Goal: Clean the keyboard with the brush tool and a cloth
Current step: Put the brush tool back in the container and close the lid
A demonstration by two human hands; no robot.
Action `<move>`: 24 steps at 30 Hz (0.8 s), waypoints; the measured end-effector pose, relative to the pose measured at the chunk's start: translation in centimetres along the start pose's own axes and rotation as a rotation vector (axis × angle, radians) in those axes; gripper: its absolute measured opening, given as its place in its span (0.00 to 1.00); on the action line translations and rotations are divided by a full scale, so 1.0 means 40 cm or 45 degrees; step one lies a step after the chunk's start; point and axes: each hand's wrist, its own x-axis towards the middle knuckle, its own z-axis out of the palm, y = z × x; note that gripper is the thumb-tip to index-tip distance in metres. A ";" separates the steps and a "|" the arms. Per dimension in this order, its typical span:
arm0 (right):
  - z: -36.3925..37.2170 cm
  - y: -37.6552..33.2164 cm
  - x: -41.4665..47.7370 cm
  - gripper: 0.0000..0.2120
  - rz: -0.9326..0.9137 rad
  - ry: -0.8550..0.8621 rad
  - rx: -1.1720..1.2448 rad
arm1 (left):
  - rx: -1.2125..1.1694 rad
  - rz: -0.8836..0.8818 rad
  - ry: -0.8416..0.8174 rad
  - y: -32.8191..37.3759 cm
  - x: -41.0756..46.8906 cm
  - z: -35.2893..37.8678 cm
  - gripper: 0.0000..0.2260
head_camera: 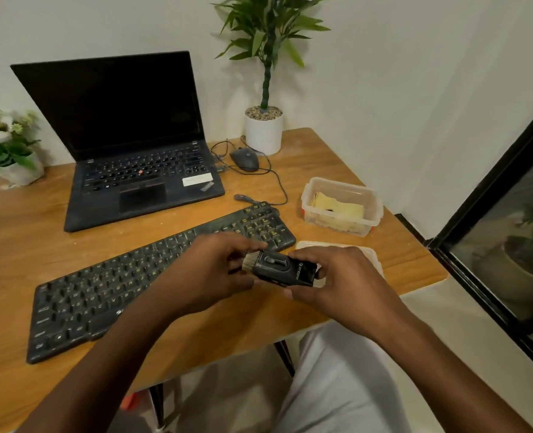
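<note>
- Step in hand, as I read it: readying the black plastic brush tool (285, 270). Sweeping hasn't begun.
- Your left hand (215, 270) has its fingers curled round the bristle end. Your right hand (337, 276) pinches the opposite end, fingers on top, thumb below. Neither holds anything else.
- The brush tool is at frame centre, held roughly level just above the right part of the black full-size keyboard (109, 295), with the tan bristles (249, 263) pointing left.
- There's an oval slider (269, 260) on the top face. I can't tell if the bristles are fully out, so check before sweeping.
- Go to a one-hand grip on the body and free the other hand to pin the keyboard. It lies diagonally from lower left to centre right on the wooden table (24, 245).
- Sweep along the key rows with the bristles tipped into the gaps and light pressure. Push debris toward one edge.
- Keyboard look: matte black, yellowish legends, grey dust film across the keys, cable leaving its upper-right end.
- The folded yellow cloth (337, 206) sits in the clear plastic container (371, 210) at right of frame, well apart from your hands. Use it after brushing.
</note>
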 end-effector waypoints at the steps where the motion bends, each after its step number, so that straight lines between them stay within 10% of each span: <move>1: -0.022 0.008 0.010 0.26 -0.006 0.016 -0.029 | 0.016 -0.009 0.007 0.011 0.025 -0.003 0.26; 24: -0.243 0.322 0.339 0.27 0.077 -0.120 -0.601 | 0.601 0.231 -0.087 0.120 0.615 0.091 0.23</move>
